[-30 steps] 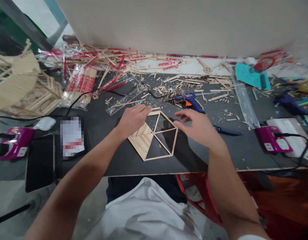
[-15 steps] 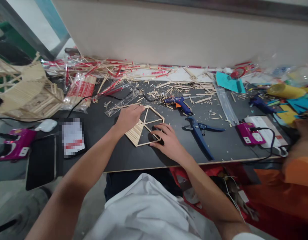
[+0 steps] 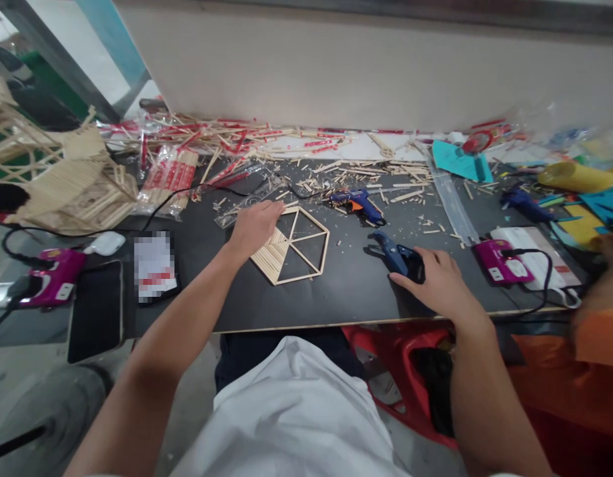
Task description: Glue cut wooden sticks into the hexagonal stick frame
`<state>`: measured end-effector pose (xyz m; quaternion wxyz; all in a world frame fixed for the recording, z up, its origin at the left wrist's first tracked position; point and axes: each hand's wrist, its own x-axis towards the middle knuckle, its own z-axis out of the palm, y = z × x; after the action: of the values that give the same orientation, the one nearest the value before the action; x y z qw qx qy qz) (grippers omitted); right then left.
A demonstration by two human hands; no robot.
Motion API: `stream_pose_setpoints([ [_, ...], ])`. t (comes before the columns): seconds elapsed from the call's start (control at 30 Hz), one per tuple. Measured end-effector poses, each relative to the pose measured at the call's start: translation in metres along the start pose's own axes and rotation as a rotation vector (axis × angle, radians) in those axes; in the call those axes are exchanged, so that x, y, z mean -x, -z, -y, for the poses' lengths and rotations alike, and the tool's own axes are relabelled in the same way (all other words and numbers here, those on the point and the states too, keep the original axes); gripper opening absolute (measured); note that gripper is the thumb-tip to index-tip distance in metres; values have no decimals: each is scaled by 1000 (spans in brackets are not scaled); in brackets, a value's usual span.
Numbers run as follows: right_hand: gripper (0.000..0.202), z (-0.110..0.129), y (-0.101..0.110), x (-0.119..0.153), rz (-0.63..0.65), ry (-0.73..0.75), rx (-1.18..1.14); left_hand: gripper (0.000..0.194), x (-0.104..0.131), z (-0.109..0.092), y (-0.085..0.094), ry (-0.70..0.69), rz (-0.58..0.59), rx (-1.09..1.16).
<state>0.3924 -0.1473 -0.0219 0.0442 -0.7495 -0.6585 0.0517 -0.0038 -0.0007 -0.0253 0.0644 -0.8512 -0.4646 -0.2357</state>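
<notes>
Grip at blue cutter (image 3: 388, 252), right hand (image 3: 444, 283), wrapper print (image 3: 169, 173) illegible

At far L, a stick-built model (image 3: 72, 185) is seen, w/ red-printed stick packs (image 3: 169, 175) laid just beside it. Nearer the front edge, a purple socket block (image 3: 55, 279), w/ cords plugged in, is set nr a white case (image 3: 106, 243), a black phone (image 3: 96, 311) & a 2nd device (image 3: 156, 268), its screen pixelated. At the back R, a cyan sheet (image 3: 460, 161) is placed by a red ring (image 3: 478, 142); a yellow roll (image 3: 577, 177) is found farther R. Another purple block (image 3: 500, 262) is rested partly on a white flat item (image 3: 549, 255). Under the tabletop (image 3: 311, 305), a red stool (image 3: 413, 377) is partly hidden; orange cloth (image 3: 559, 374) is seen at lower R.
</notes>
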Motion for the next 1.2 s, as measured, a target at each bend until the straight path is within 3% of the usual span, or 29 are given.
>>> stream_pose_setpoints([
  [0.1,65,8,6,11,33,73,62,33,1,1,0,-4,-13,3],
  [0.2,56,25,17,22,90,114,-21,33,2,1,0,-14,-36,20],
  [0.33,47,71,33,22,132,68,-329,31,3,-5,-2,-70,-59,78],
  [0.43,54,112,35,12,220,57,-630,33,3,-14,2,-69,-108,102],
  [0.6,50,155,25,-3,212,126,-744,37,5,-30,14,-89,-110,120],
  [0.8,48,169,23,-5,181,199,-811,39,6,-39,21,-143,-93,60],
  [1.03,49,173,25,-7,209,181,-799,43,6,-44,22,-120,-6,73],
  [1.2,48,174,27,-7,227,185,-785,45,6,-43,21,-150,-58,46],
])
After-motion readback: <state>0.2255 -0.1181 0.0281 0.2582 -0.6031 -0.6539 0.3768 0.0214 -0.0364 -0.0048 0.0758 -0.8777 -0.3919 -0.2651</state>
